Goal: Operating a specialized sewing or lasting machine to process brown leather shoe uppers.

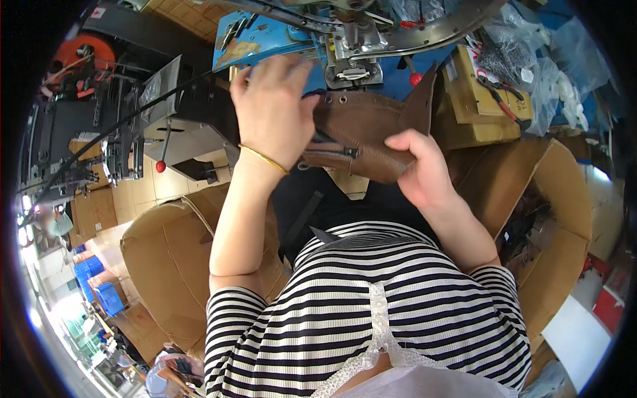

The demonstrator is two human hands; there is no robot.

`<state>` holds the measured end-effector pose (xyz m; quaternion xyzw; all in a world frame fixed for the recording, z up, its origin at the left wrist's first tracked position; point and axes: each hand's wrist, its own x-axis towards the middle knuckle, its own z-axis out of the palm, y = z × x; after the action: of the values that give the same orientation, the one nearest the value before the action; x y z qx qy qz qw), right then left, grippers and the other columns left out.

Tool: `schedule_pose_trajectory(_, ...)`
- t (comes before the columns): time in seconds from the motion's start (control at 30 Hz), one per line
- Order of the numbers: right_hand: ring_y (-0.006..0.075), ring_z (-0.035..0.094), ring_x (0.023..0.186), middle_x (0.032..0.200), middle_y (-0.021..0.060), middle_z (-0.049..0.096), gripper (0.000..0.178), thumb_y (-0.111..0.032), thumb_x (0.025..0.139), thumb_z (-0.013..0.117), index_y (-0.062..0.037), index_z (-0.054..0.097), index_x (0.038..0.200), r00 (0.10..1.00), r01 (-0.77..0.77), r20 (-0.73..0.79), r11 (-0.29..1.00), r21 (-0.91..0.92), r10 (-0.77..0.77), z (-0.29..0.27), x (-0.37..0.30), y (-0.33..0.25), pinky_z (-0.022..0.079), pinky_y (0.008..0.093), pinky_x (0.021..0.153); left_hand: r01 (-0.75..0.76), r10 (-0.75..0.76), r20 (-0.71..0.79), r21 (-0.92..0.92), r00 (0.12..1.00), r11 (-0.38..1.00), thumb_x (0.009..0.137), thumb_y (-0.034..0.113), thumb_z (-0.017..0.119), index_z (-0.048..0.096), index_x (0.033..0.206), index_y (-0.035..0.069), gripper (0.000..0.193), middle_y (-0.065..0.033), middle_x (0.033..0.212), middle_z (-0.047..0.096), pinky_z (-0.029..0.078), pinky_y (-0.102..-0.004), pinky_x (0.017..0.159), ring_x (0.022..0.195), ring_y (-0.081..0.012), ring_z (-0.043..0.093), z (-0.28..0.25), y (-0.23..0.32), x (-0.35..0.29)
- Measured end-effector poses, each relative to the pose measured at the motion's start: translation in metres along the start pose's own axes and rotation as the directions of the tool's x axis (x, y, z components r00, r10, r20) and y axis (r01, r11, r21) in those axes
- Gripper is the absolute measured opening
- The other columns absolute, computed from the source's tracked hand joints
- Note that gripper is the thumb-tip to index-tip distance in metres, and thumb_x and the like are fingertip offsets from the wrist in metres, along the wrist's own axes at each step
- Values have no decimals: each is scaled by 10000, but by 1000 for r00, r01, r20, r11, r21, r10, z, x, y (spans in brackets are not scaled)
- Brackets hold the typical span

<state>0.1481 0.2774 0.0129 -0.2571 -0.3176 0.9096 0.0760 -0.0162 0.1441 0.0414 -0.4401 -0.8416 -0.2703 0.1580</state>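
Note:
A brown leather shoe upper (pixel 375 126) with stitched seams, metal eyelets along its far edge and a dark zipper (pixel 332 152) spans the space between my hands. My right hand (pixel 424 169) pinches its near right edge, the thumb on top and the fingers underneath. Over the upper's left end is my left hand (pixel 273 109), its fingers smeared by motion, so their grip cannot be made out. Just beyond the upper stands a machine with a metal work head (pixel 353 71) on a blue body (pixel 265 43); the upper's far edge lies close to it.
Red-knobbed levers (pixel 161 166) stick out at the left and beside the machine head. A cardboard box (pixel 488 109) at the right bears red-handled pliers (pixel 507 106), near clear plastic bags (pixel 570 79). Large open cartons flank me, one left (pixel 162 259), one right (pixel 561 205).

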Motion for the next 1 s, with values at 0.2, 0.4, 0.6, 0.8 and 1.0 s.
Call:
schedule_pose_trajectory(0.2,179,611,912,995,83,638,272,-25,802,564,23,591,1068,995,103,5,994,-29,-103,13,-4,1,484,320,827,183,-66,331,-336,941,924,850,157,666,651,930,10,168,-93,819,638,458,-311,738,804,-216,606,12,-9,3)
schedule_pose_trajectory(0.4,154,604,804,931,54,633,188,-71,799,604,-15,613,978,995,96,-37,995,-12,-97,23,27,-13,476,295,710,306,-178,306,-446,935,841,851,160,694,665,910,-2,174,-21,786,656,449,-239,684,733,-78,562,38,-30,28)
schedule_pose_trajectory(0.6,106,574,686,811,7,616,109,-126,808,634,-61,621,895,997,72,-24,997,-17,-72,19,47,-14,452,234,625,561,-320,495,-481,808,674,847,143,698,680,888,10,140,2,783,658,439,-216,646,708,-61,563,48,-38,41)
schedule_pose_trajectory(0.8,123,569,603,755,36,623,103,-140,814,627,-37,631,810,999,25,-40,1000,13,-24,14,54,-12,466,264,582,569,-320,506,-476,801,671,805,239,715,697,873,6,244,-62,747,679,467,-276,676,692,-120,590,57,-46,40)
schedule_pose_trajectory(1.0,145,602,662,787,51,634,119,-133,801,630,-16,633,820,999,16,-44,1000,17,-15,19,52,-16,452,266,591,532,-324,454,-467,830,706,809,256,705,700,884,21,247,-86,760,681,475,-287,692,719,-161,619,56,-45,37)
